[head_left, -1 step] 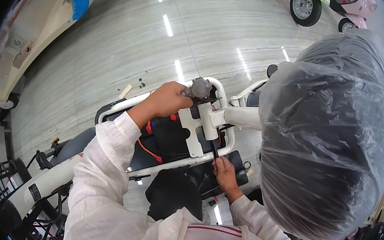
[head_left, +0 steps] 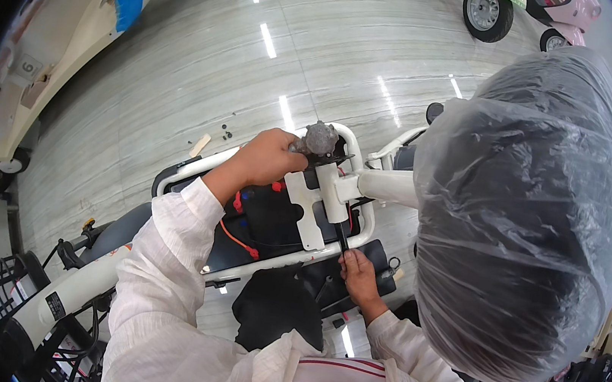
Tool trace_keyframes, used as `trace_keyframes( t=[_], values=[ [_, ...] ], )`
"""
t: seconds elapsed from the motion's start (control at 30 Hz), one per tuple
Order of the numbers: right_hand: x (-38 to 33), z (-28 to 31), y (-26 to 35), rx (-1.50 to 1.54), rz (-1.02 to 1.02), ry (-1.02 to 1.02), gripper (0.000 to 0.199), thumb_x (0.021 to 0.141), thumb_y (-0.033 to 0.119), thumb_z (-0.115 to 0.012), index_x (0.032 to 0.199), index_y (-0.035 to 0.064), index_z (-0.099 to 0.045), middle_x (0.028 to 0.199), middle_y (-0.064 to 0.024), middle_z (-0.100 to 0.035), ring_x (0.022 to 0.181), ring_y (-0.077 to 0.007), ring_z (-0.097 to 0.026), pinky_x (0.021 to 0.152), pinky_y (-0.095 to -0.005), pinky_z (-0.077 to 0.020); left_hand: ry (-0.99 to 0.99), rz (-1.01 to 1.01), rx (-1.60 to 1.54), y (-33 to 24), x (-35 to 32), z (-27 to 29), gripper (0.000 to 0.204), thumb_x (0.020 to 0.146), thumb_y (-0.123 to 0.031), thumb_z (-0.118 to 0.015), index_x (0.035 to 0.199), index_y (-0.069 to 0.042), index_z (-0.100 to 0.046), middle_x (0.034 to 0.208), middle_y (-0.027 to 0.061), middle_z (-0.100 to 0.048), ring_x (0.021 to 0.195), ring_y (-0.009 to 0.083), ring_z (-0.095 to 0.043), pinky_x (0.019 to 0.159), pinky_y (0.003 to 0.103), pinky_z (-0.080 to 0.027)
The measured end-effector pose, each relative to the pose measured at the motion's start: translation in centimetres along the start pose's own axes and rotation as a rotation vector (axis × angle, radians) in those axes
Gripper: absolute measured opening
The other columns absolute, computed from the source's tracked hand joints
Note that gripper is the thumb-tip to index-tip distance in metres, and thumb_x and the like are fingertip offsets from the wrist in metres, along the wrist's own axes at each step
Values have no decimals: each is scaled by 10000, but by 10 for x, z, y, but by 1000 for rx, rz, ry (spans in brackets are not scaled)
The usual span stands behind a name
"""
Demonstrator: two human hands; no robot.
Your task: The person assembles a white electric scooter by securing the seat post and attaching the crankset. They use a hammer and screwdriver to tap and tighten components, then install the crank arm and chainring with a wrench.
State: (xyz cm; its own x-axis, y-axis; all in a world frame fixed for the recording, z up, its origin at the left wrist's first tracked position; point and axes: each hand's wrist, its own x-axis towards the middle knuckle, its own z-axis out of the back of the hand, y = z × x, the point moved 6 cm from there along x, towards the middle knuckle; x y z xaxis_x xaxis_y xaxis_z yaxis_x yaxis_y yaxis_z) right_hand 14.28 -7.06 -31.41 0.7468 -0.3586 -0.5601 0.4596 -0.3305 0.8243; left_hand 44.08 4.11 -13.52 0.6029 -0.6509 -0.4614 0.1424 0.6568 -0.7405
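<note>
My left hand [head_left: 272,158] is closed around the side of a grey, round-headed piece [head_left: 321,139], whose exact kind I cannot make out. That piece sits at the far end of a short white tube [head_left: 331,194] on a scooter frame. At the tube's near end, my right hand [head_left: 361,276] pinches a thin black rod [head_left: 342,235]. The rod points into the tube or passes just behind it; its far end is hidden. Beside the tube is a white flat plate [head_left: 306,214], over a black compartment with red caps and an orange cable [head_left: 237,239].
A large seat [head_left: 524,218] wrapped in clear plastic fills the right side. White frame rails [head_left: 274,267] surround the compartment. Small dark parts and a wooden piece [head_left: 200,145] lie on the floor [head_left: 182,76]. Other scooters stand at the far left and far right.
</note>
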Motion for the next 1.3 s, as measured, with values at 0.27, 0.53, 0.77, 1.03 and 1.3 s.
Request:
trace_keyframes(
  t=[0.27, 0.53, 0.77, 1.03, 1.3],
  values=[
    [3, 0, -10, 75, -51, -24, 282, 1024, 251, -481, 862, 38, -571, 693, 4, -483, 585, -85, -436, 537, -224, -385, 35, 10, 155, 7, 14, -9, 355, 729, -287, -640, 840, 48, -680, 740, 197, -655, 689, 285, -634, 653, 383, -486],
    [-6, -6, 17, -222, 65, -102, 305, 1017, 256, -479, 845, 25, -581, 641, -3, -499, 552, -84, -458, 509, -241, -381, 39, 30, -40, -12, 5, -3, 366, 723, -306, -631, 823, 43, -680, 740, 201, -660, 689, 300, -633, 651, 382, -485],
    [-8, -9, 24, -304, 111, -94, 324, 1024, 273, -465, 862, 20, -586, 660, -7, -524, 556, -85, -467, 518, -244, -396, 49, 63, 59, 14, 13, -22, 368, 716, -287, -632, 857, 47, -690, 753, 196, -667, 705, 297, -641, 664, 378, -492],
    [-3, -8, 15, -153, -8, 64, 326, 1036, 280, -446, 868, 40, -589, 715, 4, -527, 633, -74, -458, 577, -226, -390, 50, 79, 85, 3, 7, -14, 359, 714, -271, -628, 859, 53, -682, 715, 188, -654, 673, 288, -631, 653, 375, -494],
    [-8, -11, 21, -210, 55, 15, 326, 1028, 288, -464, 817, 57, -557, 673, 25, -471, 612, -68, -413, 556, -227, -347, -17, 60, -68, 2, 3, -14, 367, 730, -295, -628, 840, 50, -686, 720, 208, -650, 680, 309, -633, 667, 385, -502]
  ],
)
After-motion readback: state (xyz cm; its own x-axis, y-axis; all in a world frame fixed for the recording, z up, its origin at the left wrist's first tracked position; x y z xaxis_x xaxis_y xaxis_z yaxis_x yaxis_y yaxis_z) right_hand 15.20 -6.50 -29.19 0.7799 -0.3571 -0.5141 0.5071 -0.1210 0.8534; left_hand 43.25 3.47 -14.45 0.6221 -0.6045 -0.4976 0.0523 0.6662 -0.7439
